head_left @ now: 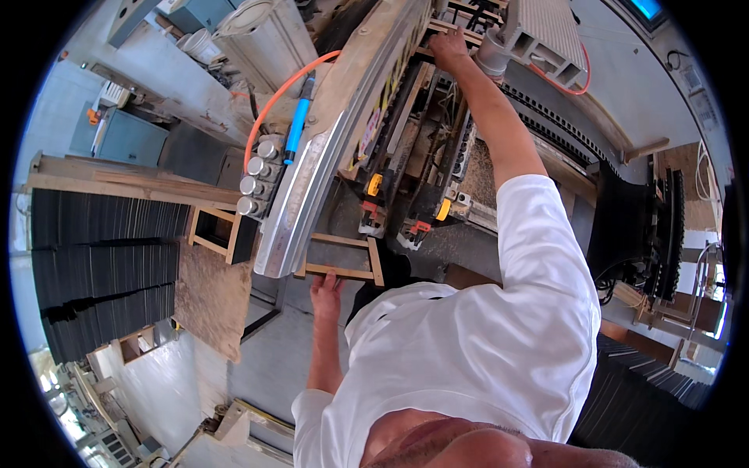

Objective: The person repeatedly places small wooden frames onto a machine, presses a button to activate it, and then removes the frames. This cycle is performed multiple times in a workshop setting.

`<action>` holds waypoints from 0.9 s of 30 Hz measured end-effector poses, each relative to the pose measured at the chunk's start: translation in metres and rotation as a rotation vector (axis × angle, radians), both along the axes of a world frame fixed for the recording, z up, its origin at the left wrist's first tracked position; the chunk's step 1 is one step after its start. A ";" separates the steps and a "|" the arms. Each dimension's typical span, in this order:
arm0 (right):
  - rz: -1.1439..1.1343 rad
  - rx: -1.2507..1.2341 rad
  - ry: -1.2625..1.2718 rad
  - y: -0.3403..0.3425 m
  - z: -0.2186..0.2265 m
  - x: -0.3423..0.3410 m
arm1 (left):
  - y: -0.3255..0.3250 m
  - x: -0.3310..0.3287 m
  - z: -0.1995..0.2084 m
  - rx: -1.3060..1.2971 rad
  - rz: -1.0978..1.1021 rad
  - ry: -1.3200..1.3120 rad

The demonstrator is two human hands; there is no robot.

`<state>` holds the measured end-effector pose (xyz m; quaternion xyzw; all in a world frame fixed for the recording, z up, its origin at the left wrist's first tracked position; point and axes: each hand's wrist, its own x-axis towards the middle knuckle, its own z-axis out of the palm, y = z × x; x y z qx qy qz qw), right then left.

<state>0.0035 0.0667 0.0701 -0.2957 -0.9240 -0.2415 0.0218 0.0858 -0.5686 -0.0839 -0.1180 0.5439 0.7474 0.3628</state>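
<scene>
Low beside my body, my left hand (326, 295) grips the near bar of a small rectangular wooden frame (356, 274), its fingers hooked over the edge. Dark clothing shows just behind the frame's right side. My right arm is stretched far forward over a long machine bed. At its far end, my right hand (449, 50) is closed over a light wooden piece (470, 36), which looks like part of another frame lying across the rails. The fingertips there are partly hidden.
The machine's metal-edged beam (300, 195) runs along the left, carrying a blue air gun (298, 125) and an orange hose (269, 97). Yellow-and-red clamps (373, 191) end the rails. Stacked dark panels (109, 273) and a black-sided wooden box (214, 232) stand at left.
</scene>
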 end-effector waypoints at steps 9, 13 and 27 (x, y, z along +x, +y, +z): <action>-0.079 -0.078 -0.057 0.007 0.005 -0.008 | -0.042 -0.012 0.039 -0.128 0.078 0.131; -0.041 -0.171 -0.033 0.010 0.025 0.018 | -0.088 -0.054 0.047 -0.185 0.152 0.313; 0.043 -0.880 0.591 -0.367 0.059 0.121 | -0.241 -0.364 -0.009 -0.107 0.356 0.209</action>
